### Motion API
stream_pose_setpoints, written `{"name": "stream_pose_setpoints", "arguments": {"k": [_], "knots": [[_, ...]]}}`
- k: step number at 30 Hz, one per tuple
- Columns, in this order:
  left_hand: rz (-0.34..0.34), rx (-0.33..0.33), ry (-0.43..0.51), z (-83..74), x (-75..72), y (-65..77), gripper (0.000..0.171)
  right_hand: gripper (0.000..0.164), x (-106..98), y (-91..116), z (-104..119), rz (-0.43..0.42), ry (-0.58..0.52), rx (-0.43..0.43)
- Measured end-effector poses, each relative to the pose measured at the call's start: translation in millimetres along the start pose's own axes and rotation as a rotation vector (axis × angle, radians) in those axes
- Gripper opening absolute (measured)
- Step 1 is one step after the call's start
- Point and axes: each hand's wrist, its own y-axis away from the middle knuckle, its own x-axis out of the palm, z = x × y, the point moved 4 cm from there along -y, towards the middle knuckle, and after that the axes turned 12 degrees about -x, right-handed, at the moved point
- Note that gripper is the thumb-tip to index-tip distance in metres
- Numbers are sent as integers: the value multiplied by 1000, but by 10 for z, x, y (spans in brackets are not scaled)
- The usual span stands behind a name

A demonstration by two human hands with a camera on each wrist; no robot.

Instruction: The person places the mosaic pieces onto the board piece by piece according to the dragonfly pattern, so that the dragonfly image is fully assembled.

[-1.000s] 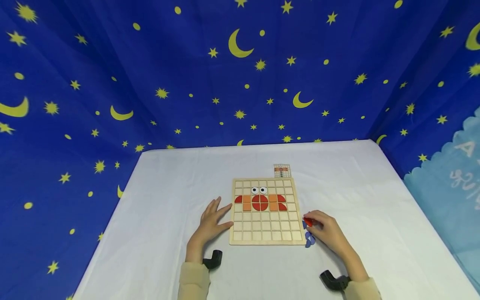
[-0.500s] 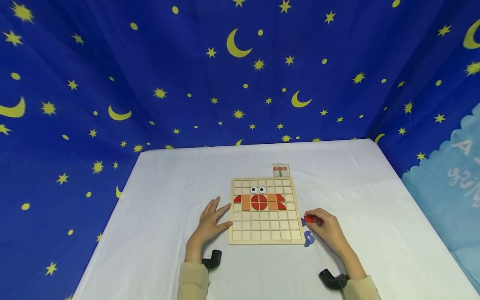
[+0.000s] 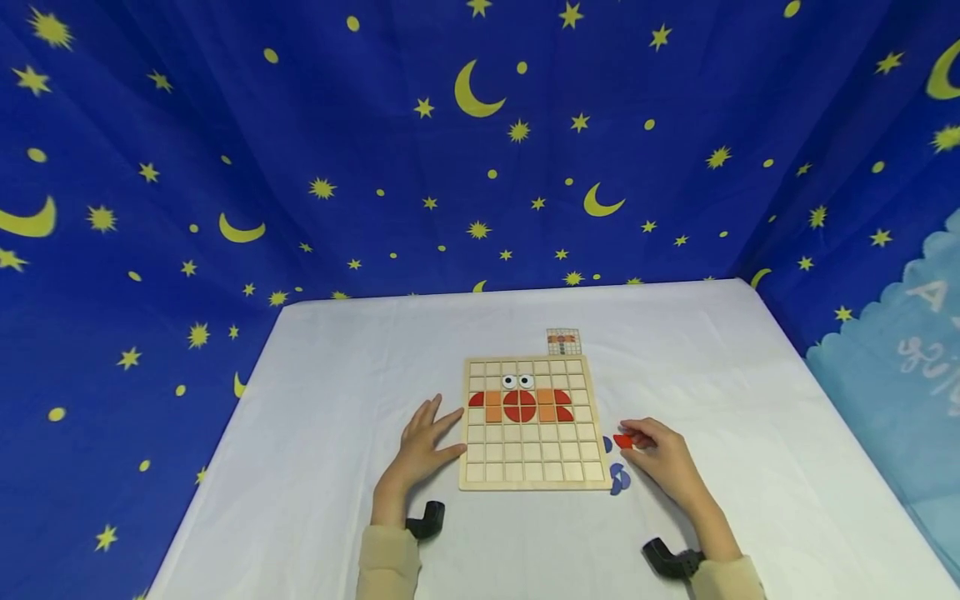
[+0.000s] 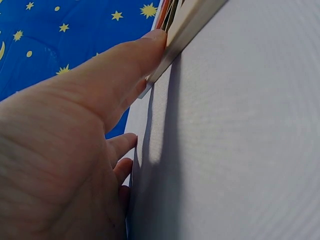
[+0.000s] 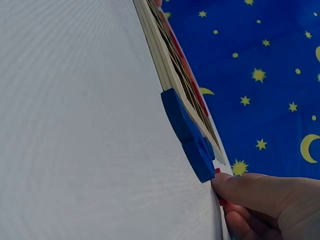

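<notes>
On the white table lies a square wooden grid board (image 3: 522,483) bearing red quarter-circle pieces, orange square pieces (image 3: 546,406) and two round eye pieces (image 3: 517,381). My left hand (image 3: 422,446) has its fingers spread, thumb and index fingertip touching the board's left edge; in the left wrist view the thumb (image 4: 135,57) rests against that edge. My right hand (image 3: 666,460), off the board's right side, pinches a red quarter-circle piece (image 3: 622,441) between thumb and finger. In the right wrist view this piece (image 5: 223,202) is mostly hidden behind the thumb.
Several blue curved pieces (image 3: 619,480) lie by the board's lower right corner, and one blue piece (image 3: 607,445) sits a little farther up that edge. A small pattern card (image 3: 563,342) touches the board's far edge. Blue starry cloth (image 3: 480,167) rises behind the table.
My right hand has drawn slightly to the right, away from the board, and the red piece has turned in its fingers. More of the nearby blue piece shows. My left hand stays put.
</notes>
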Motion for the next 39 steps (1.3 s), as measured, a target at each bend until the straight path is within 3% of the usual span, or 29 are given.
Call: {"name": "stream_pose_setpoints", "arguments": {"k": [8, 13, 18, 29, 39], "knots": [[13, -3, 4, 13, 19, -3, 59, 45, -64, 25, 16, 44, -50, 7], [11, -5, 14, 16, 10, -7, 59, 42, -72, 9, 20, 49, -12, -29], [6, -3, 12, 9, -3, -2, 60, 41, -51, -14, 39, 82, 6, 11], [-3, -10, -18, 6, 0, -5, 59, 23, -64, 19, -18, 36, -26, -82], [1, -6, 1, 14, -8, 7, 59, 20, -47, 38, -47, 46, -33, -67]]}}
